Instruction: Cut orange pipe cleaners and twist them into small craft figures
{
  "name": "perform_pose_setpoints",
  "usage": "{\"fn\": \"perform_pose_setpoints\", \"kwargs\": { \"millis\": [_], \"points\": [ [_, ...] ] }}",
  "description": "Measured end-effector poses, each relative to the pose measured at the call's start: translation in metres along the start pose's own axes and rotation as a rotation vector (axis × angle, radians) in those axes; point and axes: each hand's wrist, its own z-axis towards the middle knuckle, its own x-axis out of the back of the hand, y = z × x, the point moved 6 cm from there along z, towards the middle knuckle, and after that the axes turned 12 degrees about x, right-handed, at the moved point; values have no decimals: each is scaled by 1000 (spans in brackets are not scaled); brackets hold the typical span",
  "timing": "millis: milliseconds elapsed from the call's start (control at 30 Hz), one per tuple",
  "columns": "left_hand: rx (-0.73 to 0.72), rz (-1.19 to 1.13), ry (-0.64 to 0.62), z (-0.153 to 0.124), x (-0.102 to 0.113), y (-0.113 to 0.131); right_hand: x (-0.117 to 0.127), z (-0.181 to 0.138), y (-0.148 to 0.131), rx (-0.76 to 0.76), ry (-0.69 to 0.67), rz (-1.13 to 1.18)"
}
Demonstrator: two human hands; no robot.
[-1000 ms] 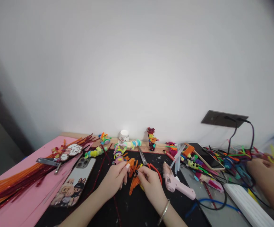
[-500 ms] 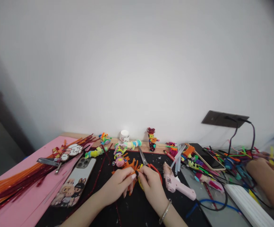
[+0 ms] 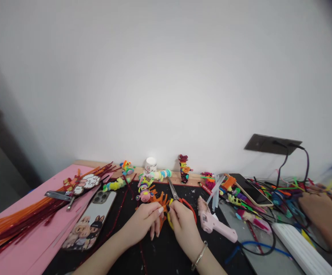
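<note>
My left hand (image 3: 144, 221) is closed in a pinch at the front of a small pile of short orange pipe cleaner pieces (image 3: 161, 198). What its thumb and index finger hold is hidden. Close by on the right, my right hand (image 3: 183, 221), with a bracelet at the wrist, also pinches; a small dark spot shows at its fingertips, too small to name. A narrow gap separates the two hands. Scissors (image 3: 172, 189) with red and yellow handles lie behind and partly under my right hand. A colourful pipe cleaner figure (image 3: 145, 194) lies behind my left hand.
On the left are a phone (image 3: 90, 221) and long orange and dark red pipe cleaners (image 3: 40, 215). A paper cup (image 3: 150, 165) and a standing figure (image 3: 184, 169) are by the wall. To the right are a pink glue gun (image 3: 216, 223), a power strip (image 3: 302, 248) and another person's hands (image 3: 322, 208).
My hands have drawn slightly apart, opening a small gap between the fingertips. The other person's hands at the right have shifted a little.
</note>
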Motion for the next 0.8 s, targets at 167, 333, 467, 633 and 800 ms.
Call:
{"fn": "perform_pose_setpoints", "kwargs": {
  "millis": [167, 333, 467, 633, 800],
  "points": [
    [-5, -35, -66, 0, -1, 2, -9, -3, 15, -175, -16, 332],
    [-49, 70, -76, -7, 4, 14, -11, 1, 12, -194, -81, 408],
    [-59, 169, -20, -9, 8, 18, -4, 4, 3, -120, -126, 263],
    [-56, 137, 175, -4, 20, 14, 14, 2, 12, -124, -22, -313],
    [-61, 108, 263, -6, 25, 16, 10, -5, 21, -206, -152, -689]
  ]
}}
